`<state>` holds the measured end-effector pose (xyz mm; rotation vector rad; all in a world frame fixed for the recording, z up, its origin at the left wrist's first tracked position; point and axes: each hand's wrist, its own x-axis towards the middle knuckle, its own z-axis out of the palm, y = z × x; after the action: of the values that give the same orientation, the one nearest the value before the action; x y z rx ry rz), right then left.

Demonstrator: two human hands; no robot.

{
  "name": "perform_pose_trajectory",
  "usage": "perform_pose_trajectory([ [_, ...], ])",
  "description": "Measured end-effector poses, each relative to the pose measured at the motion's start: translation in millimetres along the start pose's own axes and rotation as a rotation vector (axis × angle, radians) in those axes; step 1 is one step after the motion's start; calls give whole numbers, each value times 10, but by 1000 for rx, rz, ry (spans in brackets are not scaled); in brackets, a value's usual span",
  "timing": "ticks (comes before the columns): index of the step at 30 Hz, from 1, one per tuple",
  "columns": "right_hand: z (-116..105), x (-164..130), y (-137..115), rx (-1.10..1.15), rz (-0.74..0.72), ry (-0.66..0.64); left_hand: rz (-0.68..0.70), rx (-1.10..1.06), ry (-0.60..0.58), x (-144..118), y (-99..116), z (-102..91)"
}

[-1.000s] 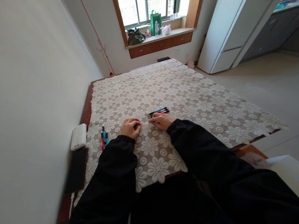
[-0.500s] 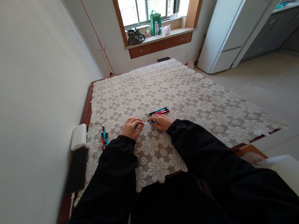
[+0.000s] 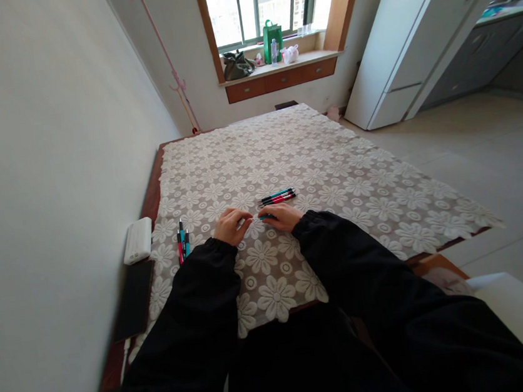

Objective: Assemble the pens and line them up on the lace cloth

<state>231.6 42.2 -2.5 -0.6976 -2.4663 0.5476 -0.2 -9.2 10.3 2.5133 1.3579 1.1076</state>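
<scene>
Both hands were down near the middle of the bench, sleeves all black, knuckles toward the camera. The left hand (image 3: pixel 229 225) was curled with its fingertips pinched together, and the right hand (image 3: pixel 282 216) sat just beside it, also curled. Between them was a teal pen (image 3: pixel 265 217); only a short bit of it showed, poking out from the right hand's grip toward the left fingertips. The right grip looked closed around the pen body. The left grip was pinched at the pen's tip end, but whatever small part it had was too tiny to make out, so I couldn't tell what exactly it was holding.

Just past the hands lay a small bunch of pens (image 3: pixel 278 196), black, teal and red, side by side and touching each other, angled a bit. Off to the left, well apart from the hands, was a second set of pens (image 3: pixel 182 239), standing lengthwise away from the camera, red and teal ones.

The bench had a lace tablecloth (image 3: pixel 334 169) with a big flower pattern. A white box-shaped thing (image 3: pixel 137 239) sat at the left edge by the wall, with a dark flat item (image 3: pixel 134 298) right next to it, closer to the camera.
</scene>
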Motion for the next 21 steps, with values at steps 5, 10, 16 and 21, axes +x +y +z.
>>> perform_pose_trajectory([
  [5, 4, -14, -13, 2, -17, 7, 3, -9, 17, 0, 21, 7],
  [10, -23, -12, -57, 31, -18, 44, -11, 2, 43, -3, 23, 13],
  [16, -33, 5, -55, 62, 40, 106, -131, 3, 115, 1, 37, -14],
  [21, -25, 1, -26, 58, 71, 155, -342, 151, 99, -4, -5, -29],
])
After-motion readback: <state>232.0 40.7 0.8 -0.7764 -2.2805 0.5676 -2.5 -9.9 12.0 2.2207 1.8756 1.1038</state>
